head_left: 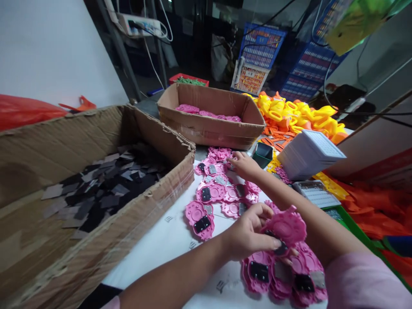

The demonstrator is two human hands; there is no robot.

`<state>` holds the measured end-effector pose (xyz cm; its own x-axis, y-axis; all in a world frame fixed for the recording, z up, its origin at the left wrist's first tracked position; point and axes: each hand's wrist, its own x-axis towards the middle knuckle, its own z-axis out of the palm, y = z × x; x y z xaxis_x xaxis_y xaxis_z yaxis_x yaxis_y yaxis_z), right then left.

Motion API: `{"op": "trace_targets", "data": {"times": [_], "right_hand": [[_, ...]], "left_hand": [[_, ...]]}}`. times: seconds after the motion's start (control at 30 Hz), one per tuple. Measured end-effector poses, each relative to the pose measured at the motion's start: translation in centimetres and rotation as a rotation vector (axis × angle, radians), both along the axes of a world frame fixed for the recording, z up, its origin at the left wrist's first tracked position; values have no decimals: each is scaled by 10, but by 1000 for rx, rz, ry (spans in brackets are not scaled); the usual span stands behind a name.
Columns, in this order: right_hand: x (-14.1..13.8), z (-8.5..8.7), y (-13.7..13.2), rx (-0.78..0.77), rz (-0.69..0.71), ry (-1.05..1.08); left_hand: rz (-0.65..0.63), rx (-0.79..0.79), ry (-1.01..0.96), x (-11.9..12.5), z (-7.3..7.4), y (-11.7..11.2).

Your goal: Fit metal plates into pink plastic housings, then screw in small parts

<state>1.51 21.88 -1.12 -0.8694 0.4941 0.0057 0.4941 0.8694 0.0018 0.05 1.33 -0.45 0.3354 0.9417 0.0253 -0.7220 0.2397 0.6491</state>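
My left hand (249, 231) is closed on a pink plastic casting (286, 225), its thumb pressed over a dark plate on it. Below that hand lies a cluster of similar pink castings (257, 274) bearing black or grey plates. Farther off, my right hand (243, 165) reaches over the left arm's side to a small heap of pink pieces (220, 153); its fingers are apart at the heap's edge. Between the hands, several pink castings (210, 192) with plates are spread on the white table surface. One lone casting (195, 211) lies nearest the big carton.
A large cardboard box (161, 201) with dark flat pieces (112, 184) fills the left. Behind stands a smaller carton (212, 132) with pink castings. At right are a tilted white container (310, 152), a dark green cup (262, 154), and yellow parts (289, 111).
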Motion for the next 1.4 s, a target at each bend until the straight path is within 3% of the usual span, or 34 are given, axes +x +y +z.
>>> {"op": "trace_targets", "data": {"times": [0.33, 0.5, 0.6, 0.73, 0.77, 0.83, 0.93, 1.07, 1.23, 1.4], "right_hand": [[-3, -6, 0, 16, 99, -119], [-3, 3, -5, -50, 98, -24], [10, 24, -12, -57, 2, 171], [61, 56, -41, -60, -152, 505], [77, 60, -53, -64, -187, 615], [108, 63, -81, -221, -231, 1017], [140, 57, -122, -267, -221, 1226], [155, 42, -153, -19, -189, 1075], [155, 28, -160, 237, -91, 1054], [153, 21, -155, 252, -101, 1055]], "left_hand": [[53, 118, 101, -3, 1, 2], [80, 124, 131, -3, -1, 4], [88, 87, 84, -4, 1, 5], [156, -44, 0, -4, 7, 7], [180, -62, 7, -4, 8, 8], [234, -80, 42, -2, 9, 8], [263, -76, 70, 1, 7, 7], [225, -33, 110, 9, 3, 1], [162, -38, 155, 21, -1, -7], [99, -94, 137, 22, 1, -13]]}}
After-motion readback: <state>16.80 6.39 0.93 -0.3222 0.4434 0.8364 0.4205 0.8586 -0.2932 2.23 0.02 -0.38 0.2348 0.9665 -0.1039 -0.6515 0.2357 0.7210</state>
